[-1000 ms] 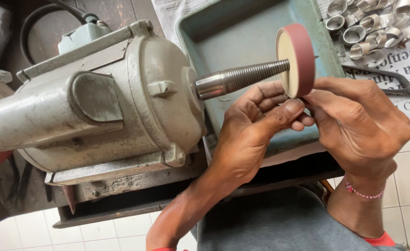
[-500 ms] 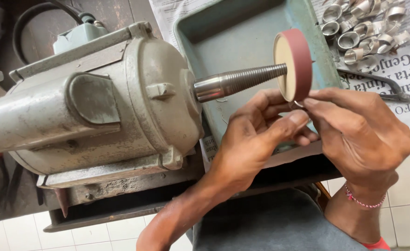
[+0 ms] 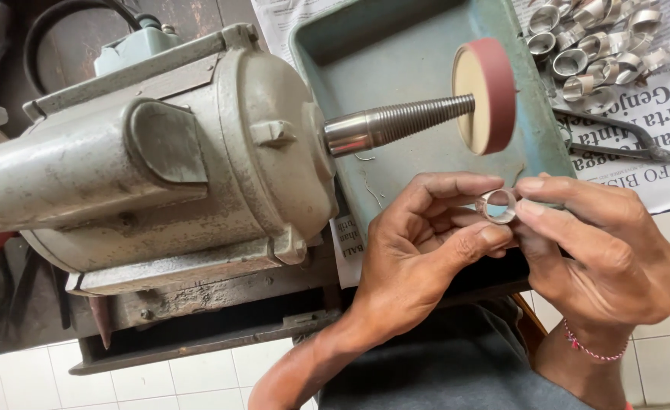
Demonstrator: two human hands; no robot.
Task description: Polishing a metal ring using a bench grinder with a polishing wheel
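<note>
Both hands meet just below the sanding disc (image 3: 487, 96), pinching one small metal ring (image 3: 496, 206) between them. The left hand (image 3: 418, 254) is closed on the ring from the left, with its forefinger curled over the top edge and its thumb pressed up near the lower edge. The right hand (image 3: 600, 250) grips the same ring from the right, forefinger along the top and thumb against the side; a thin red string bracelet (image 3: 593, 351) circles its wrist. The ring is held with its open bore turned partly toward the camera, a little apart from the disc and not touching it. The disc, red on its rim and pale on its face, sits on the end of a threaded tapered spindle (image 3: 399, 124) that sticks out of a big grey motor (image 3: 160, 159). Whether the disc is turning cannot be told. Behind the disc and the hands lies a blue-green metal tray (image 3: 396, 53), its bare floor showing a few thin wire scraps. To the right of the tray, on spread newspaper (image 3: 654, 114), lies a heap of more metal rings (image 3: 589, 42), well apart from the hands, and just below that heap lie pliers (image 3: 616, 137). A black cable (image 3: 54, 23) loops behind the motor. White floor tiles (image 3: 160, 380) show at the bottom.
</note>
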